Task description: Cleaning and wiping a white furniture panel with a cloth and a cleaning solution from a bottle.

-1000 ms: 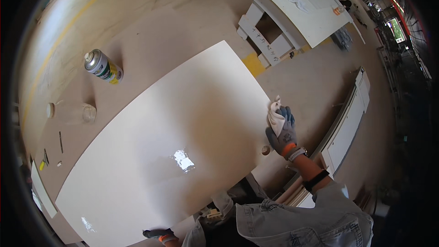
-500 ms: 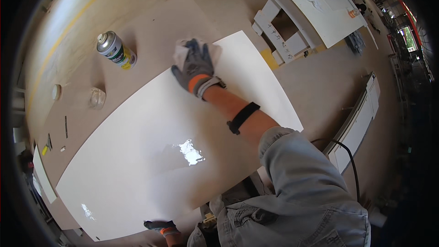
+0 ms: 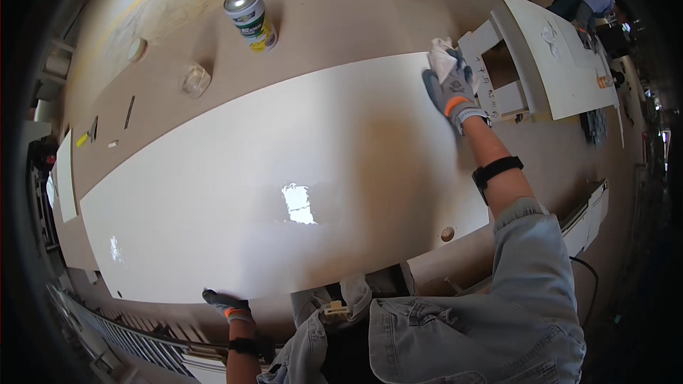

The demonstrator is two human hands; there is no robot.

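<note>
A large glossy white panel (image 3: 213, 185) with curved edges lies in front of me on a brown sheet. At its far right corner my right hand (image 3: 452, 89), in a grey glove with an orange cuff, is closed on a crumpled pale cloth (image 3: 442, 58). The cloth bunches up past the fingers at the panel's edge. My left hand (image 3: 229, 303), gloved alike, grips the near edge left of my body; some of its fingers are hidden. A round hole (image 3: 447, 234) shows near the panel's near right corner.
Beyond the panel stand a spray can (image 3: 252, 20), a clear jar (image 3: 194, 81) and a round lid (image 3: 137, 50). A yellow-handled tool (image 3: 87, 135) and a dark strip (image 3: 129, 112) lie at left. At far right, a person (image 3: 583, 6) is by another white panel (image 3: 541, 64).
My right hand has moved right with the cloth, from the panel's far edge to its far right corner. My view has shifted, and my left hand remains at the near edge.
</note>
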